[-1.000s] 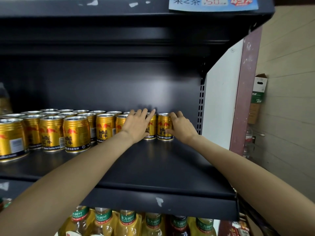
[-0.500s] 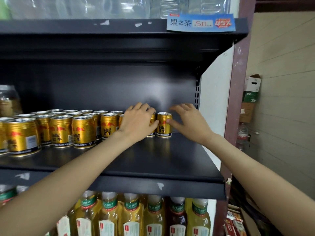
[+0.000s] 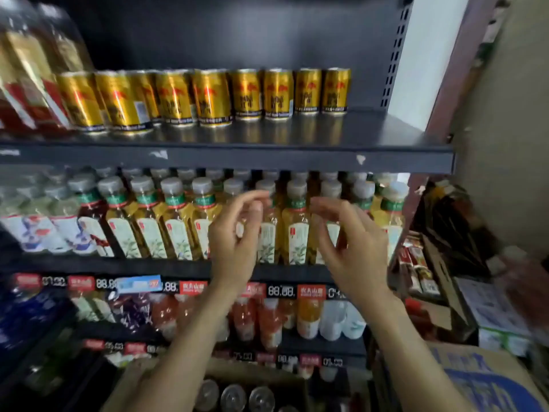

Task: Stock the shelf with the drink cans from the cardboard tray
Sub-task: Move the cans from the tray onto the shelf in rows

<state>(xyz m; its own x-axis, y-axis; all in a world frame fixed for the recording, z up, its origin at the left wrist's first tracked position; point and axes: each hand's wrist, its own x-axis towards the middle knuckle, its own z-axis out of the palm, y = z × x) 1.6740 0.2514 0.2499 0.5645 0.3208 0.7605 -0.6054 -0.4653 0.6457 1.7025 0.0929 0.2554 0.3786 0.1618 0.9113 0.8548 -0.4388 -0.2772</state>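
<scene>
Both our hands were empty & half-curled. The left hand [image 3: 234, 233] and right hand [image 3: 347, 242] hung in front of the tea bottles [image 3: 178, 227] on the middle shelf, fingers loosely cupped, gripping nothing, palms roughly facing each other. We judged that curl as can-sized, i.e. hands shaped for the next pickup, not for anything on the bottle row.

The gold cans [image 3: 246, 95] stood upright in a row at the far side of the dark metal shelf [image 3: 297, 159], the right-most can just beside the perforated upright. They sat packed touching, labels out, prob. so the near strip stays free for more rows. Cans: smooth, shiny metal cylinders, gold w/ red logo and a dark band at the base. Shelf: flat, matte, scuffed paint on the front lip.

Near the bottom edge, silver can tops [image 3: 233, 396] showed inside the cardboard tray [image 3: 252, 376], so stock remained; exact count we couldn't tell, view blurred. Tray looked like plain brown board, soft-edged. Bottles below were clear plastic, ribbed caps, paper-look labels.
</scene>
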